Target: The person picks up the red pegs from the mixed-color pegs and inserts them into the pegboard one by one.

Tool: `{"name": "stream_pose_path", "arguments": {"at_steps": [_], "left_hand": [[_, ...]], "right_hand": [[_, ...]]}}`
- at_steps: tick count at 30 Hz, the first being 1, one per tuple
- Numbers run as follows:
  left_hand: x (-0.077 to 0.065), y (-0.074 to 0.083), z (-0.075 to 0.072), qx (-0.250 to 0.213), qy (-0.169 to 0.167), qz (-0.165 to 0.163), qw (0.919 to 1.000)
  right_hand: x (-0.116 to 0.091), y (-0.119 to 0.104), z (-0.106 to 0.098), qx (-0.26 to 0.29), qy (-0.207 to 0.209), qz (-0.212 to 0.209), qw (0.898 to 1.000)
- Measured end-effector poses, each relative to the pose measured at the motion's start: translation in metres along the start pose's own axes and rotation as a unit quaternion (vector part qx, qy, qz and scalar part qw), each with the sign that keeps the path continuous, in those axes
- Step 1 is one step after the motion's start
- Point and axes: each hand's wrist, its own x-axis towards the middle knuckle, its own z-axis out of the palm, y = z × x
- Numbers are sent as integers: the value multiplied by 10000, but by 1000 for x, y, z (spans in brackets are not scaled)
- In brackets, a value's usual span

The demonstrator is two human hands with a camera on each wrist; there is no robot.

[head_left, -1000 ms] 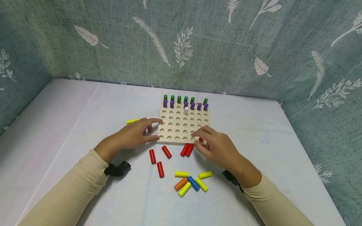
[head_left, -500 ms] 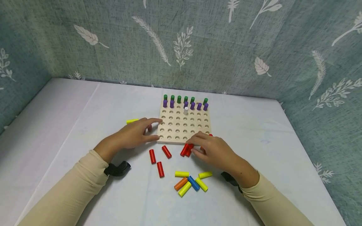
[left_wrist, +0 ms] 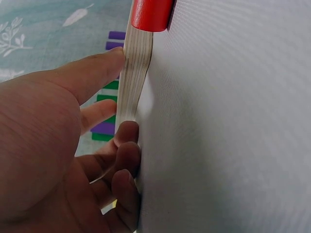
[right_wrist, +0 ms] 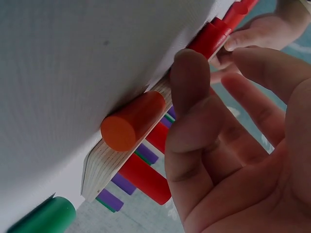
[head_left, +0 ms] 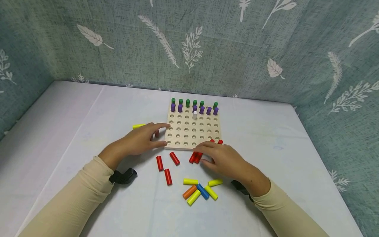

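In the head view, a pale wooden pegboard (head_left: pixel 186 140) bears green pegs (head_left: pixel 188 103) along its back row. Purple pegs (head_left: pixel 173 107) stand in the row before it, with one white peg (head_left: pixel 194 115) nearer. Two red pegs (head_left: pixel 220 142) rise from the front right corner, partly behind my right hand (head_left: pixel 226 159). That hand's thumb and forefinger are spread around two loose red pegs (head_left: pixel 193 157) at the board's front edge, gripping nothing. My left hand (head_left: pixel 140 140) touches the board's left edge with thumb and forefinger, its other fingers loosely bent.
More red pegs (head_left: pixel 168 177) lie in front of the board. Nearer are yellow pegs (head_left: pixel 193 197), an orange peg (head_left: pixel 189 192) and a blue peg (head_left: pixel 202 191). A yellow peg (head_left: pixel 138 126) lies behind my left hand. The right wrist view shows a green peg (right_wrist: pixel 46 217) on the table.
My right hand has let go of a red peg at the board's front right and moved left and nearer, to the loose red pegs. My left hand has stayed put.
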Motion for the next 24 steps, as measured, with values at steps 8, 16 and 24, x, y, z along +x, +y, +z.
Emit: {"name": "stream_pose_path", "arguments": {"at_steps": [8, 16, 24], "left_hand": [[0, 0, -1, 9, 46, 52, 10000], [1, 0, 0, -5, -2, -10, 10000], [0, -1, 2, -32, -10, -22, 10000]], "right_hand": [[-1, 3, 0, 13, -47, 57, 10000], [0, 7, 2, 244, 85, 26, 9997], [0, 6, 2, 368, 17, -28, 9993]]}}
